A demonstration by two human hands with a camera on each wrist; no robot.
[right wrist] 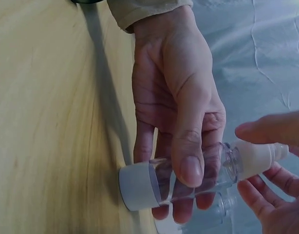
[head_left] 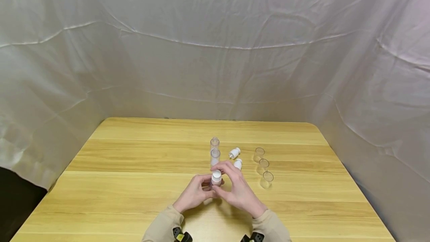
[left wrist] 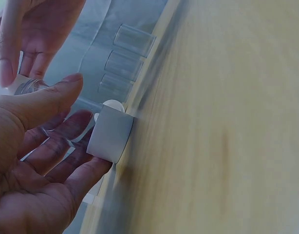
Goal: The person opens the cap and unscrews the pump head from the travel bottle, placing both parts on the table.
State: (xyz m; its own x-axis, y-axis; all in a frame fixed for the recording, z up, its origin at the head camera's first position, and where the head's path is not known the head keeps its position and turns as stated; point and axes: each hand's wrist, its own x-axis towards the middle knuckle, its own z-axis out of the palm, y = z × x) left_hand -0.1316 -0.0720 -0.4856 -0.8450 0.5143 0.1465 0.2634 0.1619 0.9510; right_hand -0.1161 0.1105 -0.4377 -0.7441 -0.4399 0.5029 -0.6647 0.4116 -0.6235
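A clear cylindrical bottle (right wrist: pixel 165 178) with a white base (left wrist: pixel 110 134) stands upright on the wooden table. My left hand (head_left: pixel 195 192) grips its clear body, thumb on one side and fingers round the other. On the bottle's neck sits a white pump top (right wrist: pixel 254 158), which my right hand (head_left: pixel 237 189) pinches between thumb and fingers. Whether its thread is engaged cannot be told. Just beyond the hands are two more clear bottles, a nearer bottle (head_left: pixel 215 157) and a farther bottle (head_left: pixel 214 144), both upright and without pump tops.
Beside those bottles lie two white pump tops, one (head_left: pixel 234 153) farther off and another (head_left: pixel 238 164) partly behind my right hand. Three clear cylindrical caps stand in a row to the right, the nearest cap (head_left: pixel 266 181) closest to that hand. Grey curtains (head_left: pixel 215 74) surround the table (head_left: pixel 117 197).
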